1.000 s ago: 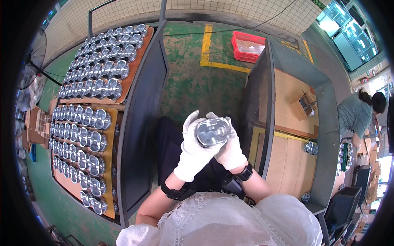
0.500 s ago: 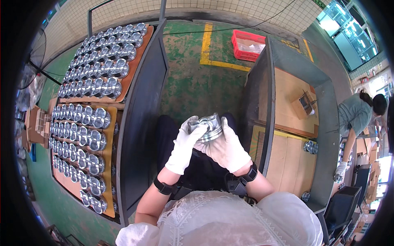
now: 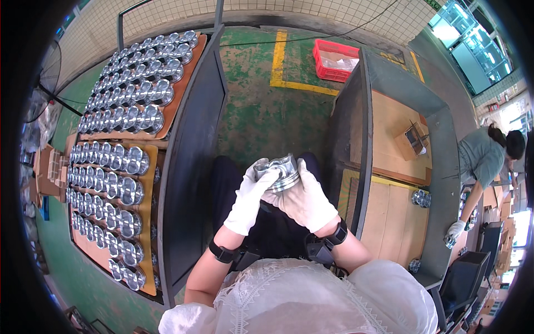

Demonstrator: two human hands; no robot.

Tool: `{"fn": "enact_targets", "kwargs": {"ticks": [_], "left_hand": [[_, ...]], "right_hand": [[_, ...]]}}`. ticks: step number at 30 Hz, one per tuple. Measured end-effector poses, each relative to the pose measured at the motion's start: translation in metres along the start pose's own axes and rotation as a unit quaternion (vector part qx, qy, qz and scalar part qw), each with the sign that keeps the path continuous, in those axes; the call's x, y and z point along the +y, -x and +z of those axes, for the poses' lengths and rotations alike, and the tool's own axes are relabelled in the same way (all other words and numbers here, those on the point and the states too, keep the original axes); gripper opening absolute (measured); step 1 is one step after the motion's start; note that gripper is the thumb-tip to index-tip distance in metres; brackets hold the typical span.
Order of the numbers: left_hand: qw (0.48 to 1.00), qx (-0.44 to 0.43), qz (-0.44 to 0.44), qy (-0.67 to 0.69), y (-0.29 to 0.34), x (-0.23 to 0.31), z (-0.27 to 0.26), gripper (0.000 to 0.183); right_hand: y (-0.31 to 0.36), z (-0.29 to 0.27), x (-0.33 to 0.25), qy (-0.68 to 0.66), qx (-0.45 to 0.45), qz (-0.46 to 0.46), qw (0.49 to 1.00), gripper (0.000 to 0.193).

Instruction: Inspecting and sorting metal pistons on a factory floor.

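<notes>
Between my two white-gloved hands is a shiny metal piston (image 3: 285, 173), tilted, with its ring grooves facing partly toward me. My left hand (image 3: 251, 192) is closed on its left side, the fingers reaching over the top edge. Beneath and along the right side, my right hand (image 3: 308, 199) cups the same piston, its thumb up beside the rim. Both hands are held over my lap, in the gap between two dark metal carts. The palm side of the right hand is partly hidden by the piston.
On the left cart (image 3: 192, 139), many pistons (image 3: 130, 192) stand in rows on brown boards. The right cart (image 3: 364, 122) holds cardboard, a small wooden box (image 3: 413, 140) and a few pistons (image 3: 421, 198). A red crate (image 3: 334, 60) sits on the floor ahead. Another person (image 3: 483, 156) bends at the far right.
My hands and the piston stay almost in place. At the right, the other person's gloved hand has shifted slightly left, with a metal part in it.
</notes>
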State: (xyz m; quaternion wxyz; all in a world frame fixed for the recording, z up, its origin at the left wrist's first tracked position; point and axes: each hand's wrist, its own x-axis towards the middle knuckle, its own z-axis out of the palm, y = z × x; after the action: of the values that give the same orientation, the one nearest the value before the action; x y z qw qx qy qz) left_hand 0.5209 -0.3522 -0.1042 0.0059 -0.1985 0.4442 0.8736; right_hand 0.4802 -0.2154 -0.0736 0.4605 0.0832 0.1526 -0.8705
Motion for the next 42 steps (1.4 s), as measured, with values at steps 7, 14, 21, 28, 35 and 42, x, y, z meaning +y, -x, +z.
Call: {"fn": "enact_targets", "kwargs": {"ticks": [7,14,21,28,35,42], "left_hand": [[0.829,0.042,0.35,-0.435,0.02,0.019,0.024,0.067],[0.764,0.024,0.433,-0.477,0.038,0.033,0.04,0.073],[0.751,0.019,0.45,-0.484,0.035,0.034,0.032,0.068],[0.723,0.019,0.459,-0.517,0.032,0.037,0.028,0.071],[0.79,0.048,0.391,-0.469,0.033,0.042,0.036,0.055],[0.797,0.058,0.367,-0.476,0.033,0.044,0.033,0.05]], "right_hand": [[-0.006,0.006,-0.005,-0.124,0.074,-0.061,0.988,0.049],[0.001,0.009,-0.01,-0.031,-0.008,-0.036,0.999,0.053],[0.007,0.016,-0.012,0.14,0.006,-0.134,0.981,0.058],[0.004,0.01,-0.013,0.142,0.002,-0.139,0.98,0.054],[0.002,-0.011,-0.005,0.301,0.083,-0.16,0.937,0.043],[0.001,0.002,-0.002,0.022,0.048,-0.075,0.996,0.04]]}}
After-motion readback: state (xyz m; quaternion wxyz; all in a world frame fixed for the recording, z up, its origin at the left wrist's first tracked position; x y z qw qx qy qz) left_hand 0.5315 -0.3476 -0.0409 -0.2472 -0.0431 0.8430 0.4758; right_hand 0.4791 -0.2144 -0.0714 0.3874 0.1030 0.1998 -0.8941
